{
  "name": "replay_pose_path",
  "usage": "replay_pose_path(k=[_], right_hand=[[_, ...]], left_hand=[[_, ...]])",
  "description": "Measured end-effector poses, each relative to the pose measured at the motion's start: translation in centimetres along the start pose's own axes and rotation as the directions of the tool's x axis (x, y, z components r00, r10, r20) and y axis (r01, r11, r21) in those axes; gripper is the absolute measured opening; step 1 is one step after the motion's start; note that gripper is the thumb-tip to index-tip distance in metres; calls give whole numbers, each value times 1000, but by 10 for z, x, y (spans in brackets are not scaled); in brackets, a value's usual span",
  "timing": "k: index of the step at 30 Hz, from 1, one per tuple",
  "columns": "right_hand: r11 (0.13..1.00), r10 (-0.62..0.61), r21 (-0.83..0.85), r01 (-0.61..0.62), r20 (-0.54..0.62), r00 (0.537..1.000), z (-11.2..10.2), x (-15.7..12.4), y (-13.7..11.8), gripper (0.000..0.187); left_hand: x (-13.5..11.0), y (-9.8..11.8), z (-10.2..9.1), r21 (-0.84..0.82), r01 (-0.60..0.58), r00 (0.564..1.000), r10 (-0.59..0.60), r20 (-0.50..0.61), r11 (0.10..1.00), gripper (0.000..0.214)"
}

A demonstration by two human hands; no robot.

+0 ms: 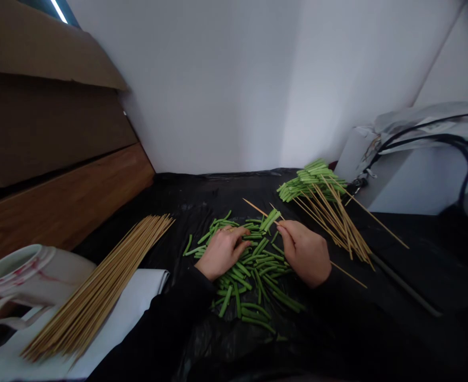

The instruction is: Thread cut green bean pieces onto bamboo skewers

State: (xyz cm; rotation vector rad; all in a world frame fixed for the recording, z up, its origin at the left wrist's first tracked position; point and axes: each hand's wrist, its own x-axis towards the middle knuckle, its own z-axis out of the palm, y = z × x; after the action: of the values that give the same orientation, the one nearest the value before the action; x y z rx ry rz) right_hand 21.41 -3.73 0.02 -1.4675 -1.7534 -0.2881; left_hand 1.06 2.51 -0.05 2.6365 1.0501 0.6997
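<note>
My right hand point(306, 253) is closed around thin bamboo skewers; two pointed ends show beyond the fingers. Short green bean pieces point(271, 220) sit side by side across the skewers just ahead of my fingertips. My left hand point(225, 250) lies over a loose pile of cut green beans point(253, 289), its thumb and index finger slightly apart beside some pieces. The undersides of its other fingers are hidden.
Finished-looking skewered green beans point(312, 180) are stacked at the back right, their sticks point(343, 225) pointing toward me. On the left, a bundle of bamboo skewers point(102, 286) rests on white paper point(148, 286) by a mug point(39, 276). Cables point(433, 139) hang over a white box point(401, 183) at right.
</note>
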Motion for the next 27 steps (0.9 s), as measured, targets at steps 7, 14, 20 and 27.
replay_pose_path(k=[7,14,20,27], right_hand=[[1000,5,-7,-5,7,1000,0,0,-2,26],[1000,-7,-4,7,7,1000,0,0,-3,25],[1000,-12,-9,12,23,1000,1,-1,-2,25],[1000,-11,-2,11,14,1000,1,-1,-2,24]], left_hand=[[1,6,4,9,-45,999,44,23,999,24],[5,4,10,-36,10,1000,-11,-26,999,27],[4,11,14,177,29,1000,-30,1,984,27],[4,12,13,122,17,1000,-19,16,992,16]])
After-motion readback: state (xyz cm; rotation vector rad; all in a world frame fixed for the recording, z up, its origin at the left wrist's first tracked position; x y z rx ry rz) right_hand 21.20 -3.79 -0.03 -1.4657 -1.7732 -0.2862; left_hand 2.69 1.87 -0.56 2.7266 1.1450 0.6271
